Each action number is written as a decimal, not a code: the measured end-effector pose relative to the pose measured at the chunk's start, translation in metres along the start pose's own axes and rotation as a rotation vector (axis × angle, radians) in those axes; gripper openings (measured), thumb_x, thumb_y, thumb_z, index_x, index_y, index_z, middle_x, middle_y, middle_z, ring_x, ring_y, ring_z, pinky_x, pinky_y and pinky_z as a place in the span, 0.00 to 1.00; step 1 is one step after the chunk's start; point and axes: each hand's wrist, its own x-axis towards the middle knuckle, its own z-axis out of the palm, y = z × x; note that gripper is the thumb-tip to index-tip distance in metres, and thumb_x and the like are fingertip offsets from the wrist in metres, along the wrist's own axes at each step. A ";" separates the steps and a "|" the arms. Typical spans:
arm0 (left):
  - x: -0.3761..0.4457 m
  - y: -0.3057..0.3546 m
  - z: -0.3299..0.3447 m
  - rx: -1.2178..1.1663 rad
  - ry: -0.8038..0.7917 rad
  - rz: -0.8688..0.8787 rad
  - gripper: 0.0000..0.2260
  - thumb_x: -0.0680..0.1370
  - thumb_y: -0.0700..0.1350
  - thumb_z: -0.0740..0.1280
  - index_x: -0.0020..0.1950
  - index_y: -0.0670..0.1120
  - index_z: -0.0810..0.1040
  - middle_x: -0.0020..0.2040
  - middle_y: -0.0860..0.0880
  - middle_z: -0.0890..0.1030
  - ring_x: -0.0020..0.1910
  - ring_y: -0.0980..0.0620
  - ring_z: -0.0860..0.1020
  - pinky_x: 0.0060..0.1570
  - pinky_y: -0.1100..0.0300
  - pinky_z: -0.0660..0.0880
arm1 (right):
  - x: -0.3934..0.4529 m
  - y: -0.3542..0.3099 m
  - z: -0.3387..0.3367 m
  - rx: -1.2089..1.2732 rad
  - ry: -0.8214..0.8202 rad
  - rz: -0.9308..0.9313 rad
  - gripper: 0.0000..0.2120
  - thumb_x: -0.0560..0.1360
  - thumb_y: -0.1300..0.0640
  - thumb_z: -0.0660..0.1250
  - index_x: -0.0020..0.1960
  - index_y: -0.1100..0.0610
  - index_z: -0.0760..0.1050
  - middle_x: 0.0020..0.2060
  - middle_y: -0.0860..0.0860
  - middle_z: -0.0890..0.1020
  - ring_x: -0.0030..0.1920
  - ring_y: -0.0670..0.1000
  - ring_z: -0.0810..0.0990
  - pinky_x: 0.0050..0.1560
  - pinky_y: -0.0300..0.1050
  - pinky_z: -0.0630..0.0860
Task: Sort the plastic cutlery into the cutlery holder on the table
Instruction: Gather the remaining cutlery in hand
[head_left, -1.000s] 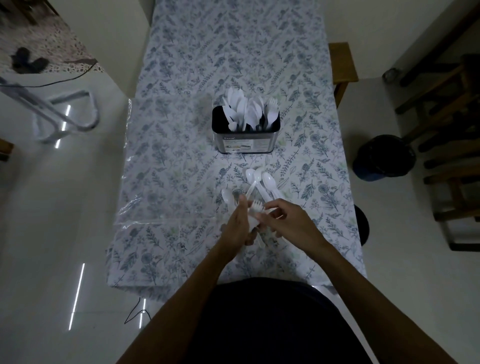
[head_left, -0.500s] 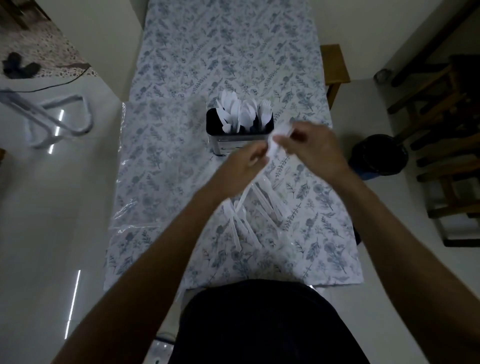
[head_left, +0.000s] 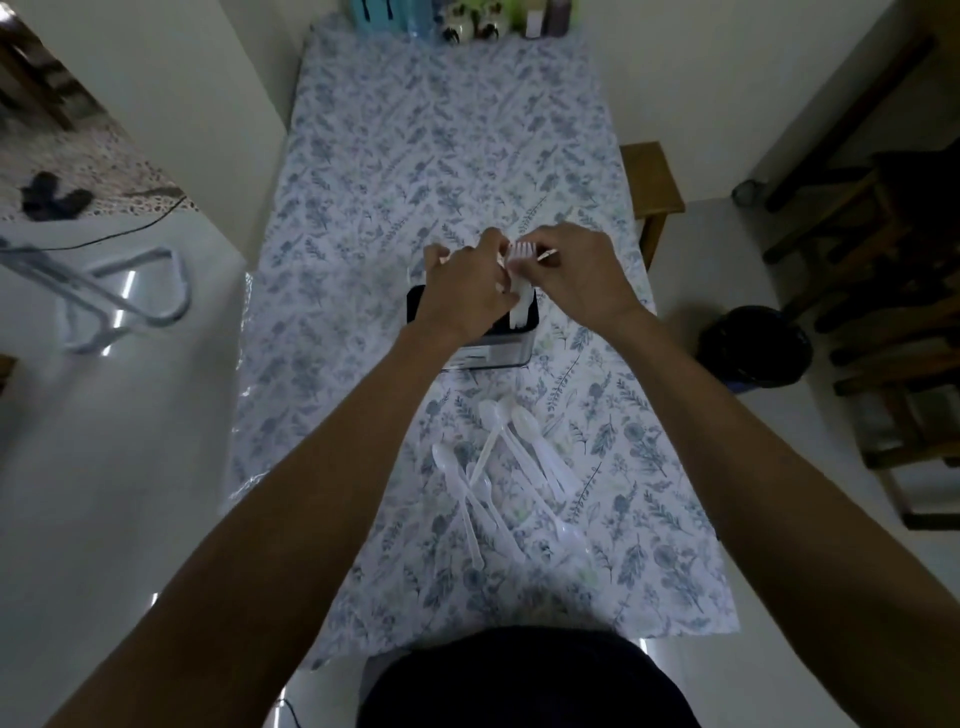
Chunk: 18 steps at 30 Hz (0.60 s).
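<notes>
The left hand hovers over the cutlery holder, fingers curled around white pieces, though exactly what it grips I cannot tell. Just beside it, the right hand pinches a plastic fork, tines up, handle pointing down into the holder's right end. This looks like the drop-in step. Next, I judge, the loose spoons lying on the worktop nearer the person need collecting.

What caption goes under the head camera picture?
Both hands hold white plastic forks over the cutlery holder; spoons lie nearer.
</notes>
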 end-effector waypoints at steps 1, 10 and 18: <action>0.002 -0.001 0.003 0.026 -0.012 0.001 0.21 0.75 0.51 0.73 0.64 0.48 0.71 0.47 0.55 0.86 0.53 0.51 0.82 0.65 0.52 0.55 | 0.000 0.003 0.003 -0.005 -0.007 0.016 0.09 0.76 0.54 0.71 0.47 0.60 0.83 0.38 0.54 0.83 0.39 0.48 0.79 0.42 0.39 0.76; 0.005 -0.012 0.027 0.306 0.173 0.158 0.34 0.68 0.59 0.76 0.68 0.43 0.76 0.63 0.42 0.77 0.62 0.40 0.75 0.63 0.46 0.61 | -0.002 0.010 0.005 0.168 -0.127 0.327 0.41 0.66 0.47 0.81 0.73 0.53 0.66 0.65 0.56 0.73 0.63 0.51 0.73 0.61 0.44 0.73; -0.118 -0.013 0.030 -0.083 0.453 -0.049 0.13 0.77 0.48 0.73 0.60 0.47 0.79 0.54 0.49 0.79 0.53 0.49 0.78 0.58 0.56 0.63 | -0.151 0.024 0.030 0.005 -0.130 0.592 0.15 0.75 0.47 0.73 0.55 0.53 0.74 0.49 0.50 0.81 0.46 0.48 0.80 0.44 0.38 0.76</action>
